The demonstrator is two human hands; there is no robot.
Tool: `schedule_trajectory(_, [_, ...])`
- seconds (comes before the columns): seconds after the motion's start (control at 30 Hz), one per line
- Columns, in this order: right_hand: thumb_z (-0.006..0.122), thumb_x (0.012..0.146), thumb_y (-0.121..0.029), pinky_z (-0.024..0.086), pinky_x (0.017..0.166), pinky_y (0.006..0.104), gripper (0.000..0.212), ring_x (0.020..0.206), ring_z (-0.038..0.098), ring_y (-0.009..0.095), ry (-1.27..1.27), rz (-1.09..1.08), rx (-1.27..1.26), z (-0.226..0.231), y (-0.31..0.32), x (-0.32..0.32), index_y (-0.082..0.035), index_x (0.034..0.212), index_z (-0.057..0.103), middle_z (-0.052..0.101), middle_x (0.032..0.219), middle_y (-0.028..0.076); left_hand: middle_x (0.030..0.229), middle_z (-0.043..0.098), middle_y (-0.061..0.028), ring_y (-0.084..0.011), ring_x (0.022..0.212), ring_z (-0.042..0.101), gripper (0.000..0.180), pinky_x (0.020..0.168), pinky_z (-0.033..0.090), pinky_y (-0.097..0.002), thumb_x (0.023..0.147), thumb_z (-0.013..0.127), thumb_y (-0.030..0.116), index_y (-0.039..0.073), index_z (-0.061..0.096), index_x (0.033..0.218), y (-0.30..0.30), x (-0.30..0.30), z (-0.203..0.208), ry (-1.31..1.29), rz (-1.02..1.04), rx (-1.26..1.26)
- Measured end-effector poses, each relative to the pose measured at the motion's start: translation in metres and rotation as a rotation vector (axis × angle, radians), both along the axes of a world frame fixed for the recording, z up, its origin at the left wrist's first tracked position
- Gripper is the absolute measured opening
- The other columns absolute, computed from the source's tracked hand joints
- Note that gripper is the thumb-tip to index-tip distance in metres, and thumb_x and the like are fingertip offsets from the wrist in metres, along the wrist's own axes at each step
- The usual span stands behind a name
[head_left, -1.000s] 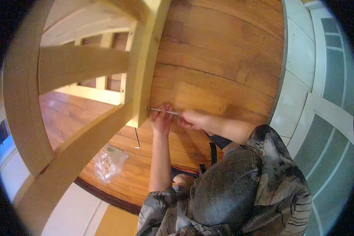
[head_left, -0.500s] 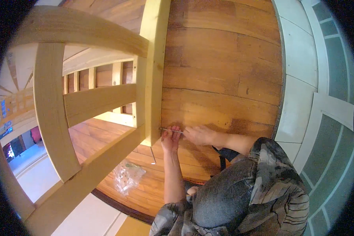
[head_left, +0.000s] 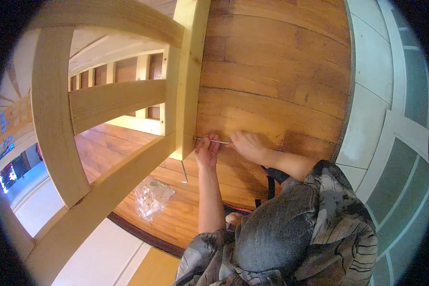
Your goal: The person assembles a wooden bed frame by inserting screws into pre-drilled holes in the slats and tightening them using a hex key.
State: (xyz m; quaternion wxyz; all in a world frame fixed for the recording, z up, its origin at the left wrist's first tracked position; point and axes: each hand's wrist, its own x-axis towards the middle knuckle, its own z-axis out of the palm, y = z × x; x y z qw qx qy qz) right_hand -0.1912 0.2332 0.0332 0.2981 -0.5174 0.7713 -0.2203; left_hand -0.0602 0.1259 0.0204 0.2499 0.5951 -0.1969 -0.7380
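Observation:
A thin metal hex key [head_left: 219, 141] runs sideways from the side of a pale wooden post [head_left: 187, 105], low down by its end. My left hand [head_left: 206, 153] is palm up beside the post, with its fingers curled around the key near the wood. My right hand [head_left: 249, 146] is at the key's outer end, its thumb and fingers closed about the tip. The exact grip there is partly hidden. Another thin metal rod [head_left: 183, 170] with a bright tip sticks out at the post's foot, left of my left forearm.
Wooden rails [head_left: 121, 106] and slats of the frame fill the left side. A crumpled clear plastic bag [head_left: 152, 197] lies on the wooden floor [head_left: 276, 62] below the frame. White tiles [head_left: 371, 114] and a white panelled door [head_left: 391, 186] line the right.
My view has shifted, so the frame, bag and both hands sit higher in the picture. My right hand is slightly farther from the post, and more of the hex key shows between my hands.

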Motion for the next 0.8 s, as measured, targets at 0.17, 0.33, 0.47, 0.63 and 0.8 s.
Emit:
schedule_trajectory(0.17, [0.043, 0.081, -0.037, 0.044, 0.048, 0.0334, 0.036, 0.054, 0.055, 0.025, 0.072, 0.250, -0.094, -0.021, -0.003, 0.005, -0.002, 0.072, 0.047, 0.052, 0.065, 0.010, 0.093, 0.053, -0.0135, -0.0266, 0.089, 0.053, 0.010, 0.074, 0.048, -0.0364, 0.082, 0.047, 0.010, 0.001, 0.047, 0.085, -0.003, 0.006, -0.002, 0.115, 0.021, 0.061])
schedule_trajectory(0.33, [0.031, 0.085, -0.036, 0.028, 0.031, 0.0234, 0.039, 0.033, 0.034, 0.013, -1.832, -0.515, 0.649, -0.026, -0.005, 0.029, -0.006, 0.065, 0.046, 0.044, 0.049, 0.005, 0.095, 0.053, -0.0122, -0.0253, 0.089, 0.053, 0.011, 0.071, 0.048, -0.0360, 0.081, 0.048, 0.011, 0.002, 0.049, 0.088, -0.002, 0.012, -0.003, 0.135, -0.042, 0.085])
schedule_trajectory(0.47, [0.036, 0.084, -0.038, 0.035, 0.037, 0.0278, 0.039, 0.039, 0.041, 0.018, -1.062, -0.231, 0.327, -0.028, -0.001, 0.027, -0.005, 0.066, 0.047, 0.039, 0.047, 0.007, 0.096, 0.052, -0.0131, -0.0252, 0.091, 0.052, 0.015, 0.071, 0.047, -0.0364, 0.081, 0.048, 0.010, 0.002, 0.047, 0.093, -0.001, 0.011, -0.003, 0.012, -0.116, 0.023])
schedule_trajectory(0.63, [0.032, 0.082, -0.046, 0.041, 0.050, 0.0323, 0.044, 0.052, 0.051, 0.026, -0.222, 0.044, -0.090, -0.006, -0.002, 0.016, -0.006, 0.076, 0.048, 0.049, 0.063, 0.011, 0.092, 0.051, -0.0106, -0.0256, 0.089, 0.050, 0.019, 0.079, 0.042, -0.0364, 0.081, 0.048, 0.013, 0.002, 0.044, 0.097, -0.003, 0.014, -0.008, 0.080, -0.054, 0.043])
schedule_trajectory(0.8, [0.031, 0.085, -0.040, 0.038, 0.046, 0.0293, 0.040, 0.048, 0.048, 0.019, 0.052, 0.242, -0.428, -0.027, -0.008, 0.011, -0.004, 0.077, 0.047, 0.048, 0.061, 0.008, 0.090, 0.053, -0.0093, -0.0233, 0.088, 0.050, 0.017, 0.078, 0.042, -0.0353, 0.080, 0.049, 0.013, 0.002, 0.048, 0.094, -0.002, 0.013, -0.007, 0.146, -0.075, 0.014])
